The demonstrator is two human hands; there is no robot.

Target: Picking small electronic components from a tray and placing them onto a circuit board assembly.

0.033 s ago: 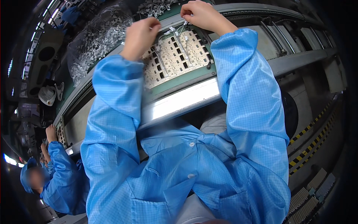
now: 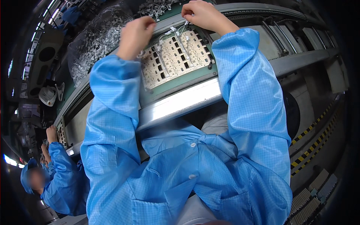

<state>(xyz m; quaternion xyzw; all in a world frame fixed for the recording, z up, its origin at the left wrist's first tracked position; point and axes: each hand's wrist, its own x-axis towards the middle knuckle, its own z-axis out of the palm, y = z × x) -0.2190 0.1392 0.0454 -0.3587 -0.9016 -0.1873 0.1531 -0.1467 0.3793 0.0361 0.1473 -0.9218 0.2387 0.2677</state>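
A cream circuit board panel (image 2: 170, 63) with rows of black parts lies on the green work surface. White cables (image 2: 161, 56) with small plugs run across it, and some reach past its far edge. My left hand (image 2: 134, 37) hovers over the panel's far left corner with its fingers curled in. Anything between those fingertips is too small to tell. Beyond the far edge of the panel, my right hand (image 2: 204, 15) is closed in a pinch beside a white plug (image 2: 186, 23). Its fingers hide whatever they hold.
A clear plastic bag (image 2: 95, 43) of white cables stands at the far left, and another cable heap (image 2: 155, 9) lies behind the panel. A metal rail (image 2: 183, 99) runs along the near edge. At left, a co-worker (image 2: 62, 180) in blue works beside a white fan (image 2: 48, 95).
My left hand has shifted slightly left, uncovering more of the panel's left side. My right hand, the panel and the cables look the same.
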